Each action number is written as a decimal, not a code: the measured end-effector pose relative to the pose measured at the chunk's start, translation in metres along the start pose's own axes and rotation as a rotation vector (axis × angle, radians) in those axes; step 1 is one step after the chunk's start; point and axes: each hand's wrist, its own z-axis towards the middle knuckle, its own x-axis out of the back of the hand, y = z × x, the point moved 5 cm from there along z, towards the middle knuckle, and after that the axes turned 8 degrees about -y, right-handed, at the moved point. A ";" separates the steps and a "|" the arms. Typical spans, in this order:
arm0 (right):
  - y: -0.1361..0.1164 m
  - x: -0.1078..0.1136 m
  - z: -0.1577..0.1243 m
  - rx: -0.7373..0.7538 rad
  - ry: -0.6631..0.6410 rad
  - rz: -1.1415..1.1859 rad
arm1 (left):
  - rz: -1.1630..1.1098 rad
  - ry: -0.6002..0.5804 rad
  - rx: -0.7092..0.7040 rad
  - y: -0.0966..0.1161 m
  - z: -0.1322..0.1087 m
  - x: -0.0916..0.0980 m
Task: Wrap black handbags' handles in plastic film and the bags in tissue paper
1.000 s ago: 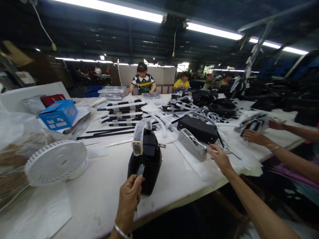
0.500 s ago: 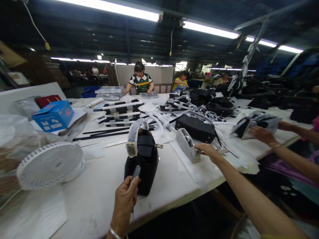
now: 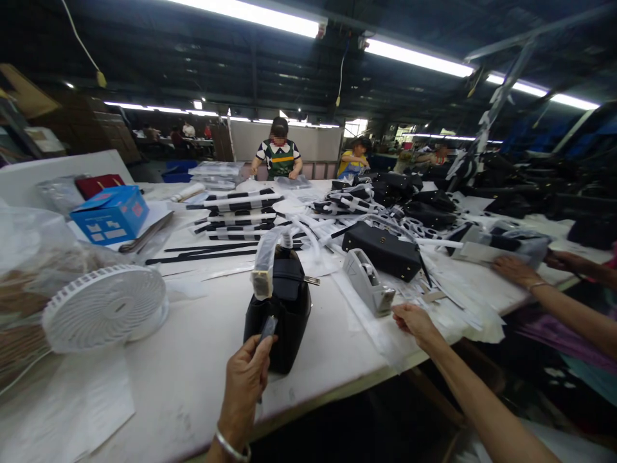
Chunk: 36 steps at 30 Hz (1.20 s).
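Observation:
A black handbag (image 3: pixel 289 318) stands on the table in front of me, its handle (image 3: pixel 263 263) covered in white wrapping. A metal clasp piece (image 3: pixel 312 280) sticks out at its right side. My left hand (image 3: pixel 248 379) pinches the end of a black strap (image 3: pixel 270 326) with a shiny clear or silvery covering, at the bag's near side. My right hand (image 3: pixel 415 323) is closed in a pinch just off the near end of a grey tape dispenser (image 3: pixel 369 283). What lies between those fingertips is too small to make out.
Behind the dispenser lies another black bag (image 3: pixel 380 251). Wrapped handles (image 3: pixel 241 215) are stacked further back. A white fan (image 3: pixel 108 308) and blue box (image 3: pixel 110 215) stand at left. A co-worker's hands (image 3: pixel 518 271) handle a plastic-wrapped bag at right. The table's front edge (image 3: pixel 337 392) runs close by.
My right hand has come off the dispenser's end, moving slightly right and toward me. My left hand keeps its grip on the strap. The whole view has shifted slightly.

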 end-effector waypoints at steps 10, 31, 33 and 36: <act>-0.078 -0.134 -0.107 0.219 -0.669 -0.014 | 0.026 -0.040 -0.059 -0.005 0.001 -0.001; -0.075 -0.252 -0.137 -0.070 -0.779 0.071 | 0.166 -0.185 -0.185 0.008 -0.006 0.009; -0.075 -0.252 -0.139 -0.073 -0.850 0.077 | -0.011 -0.271 -0.039 0.000 -0.006 0.007; -0.075 -0.253 -0.141 -0.005 -0.824 0.001 | -0.213 -0.349 0.116 -0.005 -0.010 0.004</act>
